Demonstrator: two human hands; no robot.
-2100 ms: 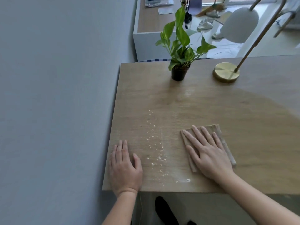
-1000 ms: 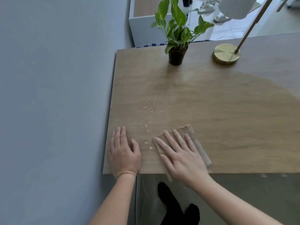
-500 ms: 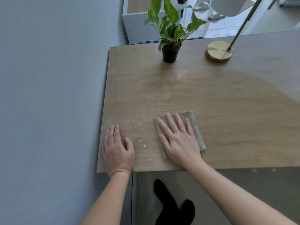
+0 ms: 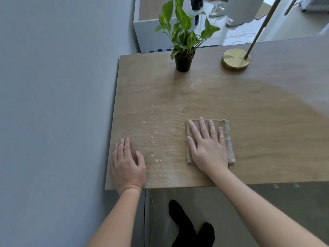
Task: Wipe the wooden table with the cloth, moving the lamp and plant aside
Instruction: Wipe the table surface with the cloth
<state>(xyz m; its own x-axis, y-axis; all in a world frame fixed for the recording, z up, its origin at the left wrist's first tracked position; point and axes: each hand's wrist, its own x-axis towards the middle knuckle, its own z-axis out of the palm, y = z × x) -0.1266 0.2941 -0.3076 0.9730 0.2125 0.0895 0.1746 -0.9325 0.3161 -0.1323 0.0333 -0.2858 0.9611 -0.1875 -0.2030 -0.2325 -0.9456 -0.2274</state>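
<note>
A folded beige cloth [image 4: 228, 139] lies on the wooden table [image 4: 249, 122] near its front edge. My right hand [image 4: 207, 148] presses flat on the cloth with straight fingers. My left hand [image 4: 127, 164] rests flat on the table's front left corner. A trail of pale crumbs [image 4: 153, 134] lies between the two hands. The green plant [image 4: 184, 38] in a small black pot stands at the back of the table. To its right stands the lamp [image 4: 235, 59] on a round brass base, with a slanted brass stem and a white shade.
A grey wall [image 4: 53, 104] runs along the table's left edge. Beyond the back edge are a white cabinet [image 4: 147, 31], a tiled floor and several pale shoes [image 4: 217, 11]. Black-socked feet [image 4: 188, 227] show below the table's front edge.
My right hand has slid the cloth to the right, away from the left hand and off the crumb trail, and turned it square to the table. The left hand has stayed on the corner.
</note>
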